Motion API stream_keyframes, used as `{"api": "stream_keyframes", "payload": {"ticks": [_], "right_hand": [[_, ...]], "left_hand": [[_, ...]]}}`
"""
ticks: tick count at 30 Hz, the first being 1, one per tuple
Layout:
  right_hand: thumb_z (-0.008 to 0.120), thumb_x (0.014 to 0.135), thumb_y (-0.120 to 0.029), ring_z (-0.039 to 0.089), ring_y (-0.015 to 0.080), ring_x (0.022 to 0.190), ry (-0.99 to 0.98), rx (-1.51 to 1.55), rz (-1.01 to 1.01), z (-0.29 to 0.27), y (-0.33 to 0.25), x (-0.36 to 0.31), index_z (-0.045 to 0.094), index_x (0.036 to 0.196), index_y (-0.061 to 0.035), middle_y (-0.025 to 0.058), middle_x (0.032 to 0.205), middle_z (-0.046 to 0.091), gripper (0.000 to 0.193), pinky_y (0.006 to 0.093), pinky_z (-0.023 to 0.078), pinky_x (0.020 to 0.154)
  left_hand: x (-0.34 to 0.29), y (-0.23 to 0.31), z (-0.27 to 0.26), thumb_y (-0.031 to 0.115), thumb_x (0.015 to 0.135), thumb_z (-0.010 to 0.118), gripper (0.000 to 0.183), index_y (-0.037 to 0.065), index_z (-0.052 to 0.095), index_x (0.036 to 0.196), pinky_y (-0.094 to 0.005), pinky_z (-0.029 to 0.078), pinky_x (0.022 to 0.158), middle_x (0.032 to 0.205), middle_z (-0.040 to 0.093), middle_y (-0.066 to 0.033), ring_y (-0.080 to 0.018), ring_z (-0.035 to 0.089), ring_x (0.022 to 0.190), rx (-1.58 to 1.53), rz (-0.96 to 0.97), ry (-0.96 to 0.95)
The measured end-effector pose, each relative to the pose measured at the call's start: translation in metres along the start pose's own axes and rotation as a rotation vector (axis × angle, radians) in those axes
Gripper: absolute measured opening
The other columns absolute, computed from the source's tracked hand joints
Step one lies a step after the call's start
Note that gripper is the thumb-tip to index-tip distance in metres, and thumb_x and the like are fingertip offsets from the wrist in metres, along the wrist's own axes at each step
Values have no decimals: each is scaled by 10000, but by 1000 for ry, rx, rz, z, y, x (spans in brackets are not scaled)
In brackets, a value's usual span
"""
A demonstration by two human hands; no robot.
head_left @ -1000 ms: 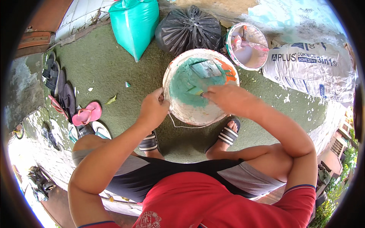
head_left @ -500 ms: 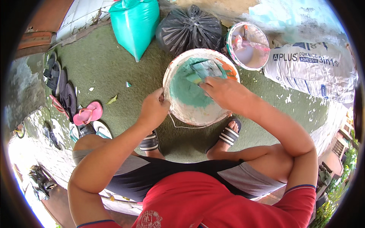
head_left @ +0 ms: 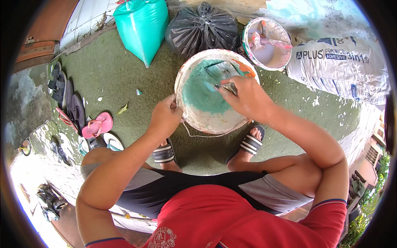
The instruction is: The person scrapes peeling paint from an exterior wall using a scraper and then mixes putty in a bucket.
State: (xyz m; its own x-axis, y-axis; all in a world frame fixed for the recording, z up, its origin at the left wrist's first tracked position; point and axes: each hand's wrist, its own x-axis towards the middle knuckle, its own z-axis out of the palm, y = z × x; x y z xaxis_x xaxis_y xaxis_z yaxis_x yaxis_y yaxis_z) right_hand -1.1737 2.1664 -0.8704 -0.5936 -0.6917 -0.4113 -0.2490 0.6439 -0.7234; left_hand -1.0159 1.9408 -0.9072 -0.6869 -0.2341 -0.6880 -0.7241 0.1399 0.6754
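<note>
A round white bucket [head_left: 194, 118], its rim smeared with paint, stands on the ground between my feet with green paste [head_left: 198, 97] inside. My left hand [head_left: 165, 116] is closed on the bucket's left rim. Inside the bucket, my right hand [head_left: 248, 97] is closed around the handle of a putty knife [head_left: 229, 87]; its blade is blurred and partly lost in the paste. A flat rectangular blade [head_left: 226, 69], smeared with paste, leans against the far inner wall, partly behind my right hand. A thin wire handle hangs at the bucket's near side.
Behind the bucket stand a tied black bag [head_left: 202, 31], a green sack [head_left: 140, 29] and a smaller bucket [head_left: 266, 43] holding cloudy liquid and a brush-like tool. A white printed sack [head_left: 339, 68] lies far right. Sandals and pink flip-flops [head_left: 98, 125] lie along the left.
My right hand has shifted right and turned, with the putty knife's handle now showing. The paste looks stirred, and the leaning blade sits a little farther back. My left hand stays on the rim.
</note>
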Motion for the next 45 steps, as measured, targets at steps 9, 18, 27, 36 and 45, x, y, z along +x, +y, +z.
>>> {"api": "stream_keyframes", "payload": {"ticks": [9, 18, 27, 36, 45], "right_hand": [[659, 941, -178, 678, 406, 903, -55, -79, -212, 35, 27, -5, 693, 1035, 25, 244, 977, 667, 226, 473, 548, 808], [600, 926, -79, 682, 341, 969, -267, -483, -464, 33, 25, -5, 638, 1199, 14, 173, 1086, 612, 291, 445, 561, 829], [607, 899, -100, 654, 243, 1014, -245, -857, -596, 27, 24, -1, 600, 1305, 36, 96, 1070, 581, 428, 364, 591, 804], [619, 862, -90, 643, 220, 997, -149, -768, -558, 4, 15, -5, 619, 1205, 44, 84, 1094, 594, 368, 333, 591, 785], [668, 810, -90, 667, 220, 922, -205, -783, -594, 9, 34, -33, 724, 907, -13, 72, 1023, 622, 136, 333, 585, 798]], "left_hand": [[-6, 15, -1, 71, 934, 604, 327, -67, 610, 1231, -335, 571, 674, 896, 687, -126, -216, 745, 743, 10, 12, -10], [1, -6, 0, 78, 937, 606, 261, -47, 633, 1165, -331, 564, 672, 873, 687, -122, -214, 725, 703, -32, -7, 27], [2, -1, 0, 66, 930, 604, 224, -44, 634, 1123, -347, 569, 667, 880, 683, -120, -214, 717, 696, -62, 7, 10], [0, 23, -19, 134, 915, 674, 248, -17, 644, 1110, -385, 585, 789, 946, 688, -146, -312, 723, 906, 421, 52, -27], [42, 99, 30, 130, 884, 674, 392, 54, 624, 1265, -350, 577, 718, 1023, 665, -77, -235, 714, 842, 1089, 1088, 68]]}}
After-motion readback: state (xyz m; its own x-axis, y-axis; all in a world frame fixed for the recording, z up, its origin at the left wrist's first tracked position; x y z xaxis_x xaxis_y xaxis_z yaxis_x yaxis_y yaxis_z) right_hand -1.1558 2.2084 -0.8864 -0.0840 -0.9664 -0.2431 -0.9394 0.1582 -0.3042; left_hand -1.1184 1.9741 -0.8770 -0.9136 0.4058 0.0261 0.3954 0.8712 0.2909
